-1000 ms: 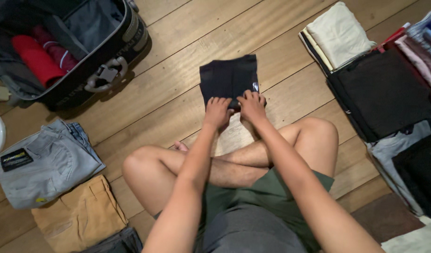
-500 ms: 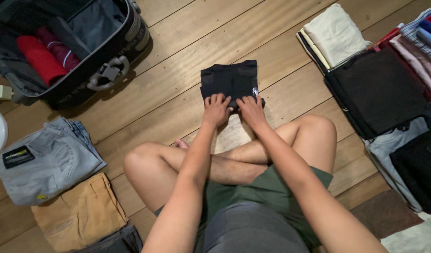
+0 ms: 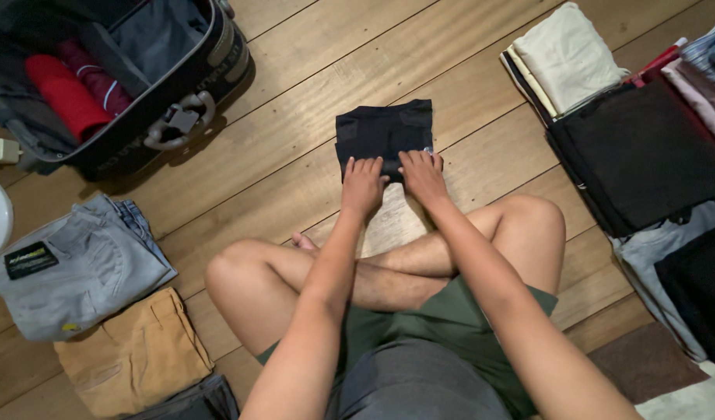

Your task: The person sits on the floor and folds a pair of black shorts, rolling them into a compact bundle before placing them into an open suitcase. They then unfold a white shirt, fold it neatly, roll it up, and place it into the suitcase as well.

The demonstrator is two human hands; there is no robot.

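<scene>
Head view: the folded black garment (image 3: 384, 132) lies on the wooden floor (image 3: 295, 155) at twelve o'clock from both hands. Left hand (image 3: 363, 185) and right hand (image 3: 422, 175) press flat, fingers spread, on its near edge, equally close; its long axis runs three-to-nine. An open suitcase (image 3: 178, 101) sits at ten o'clock.

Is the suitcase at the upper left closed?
No: the suitcase lies open on the wooden floor, with a red rolled garment visible inside it.
</scene>
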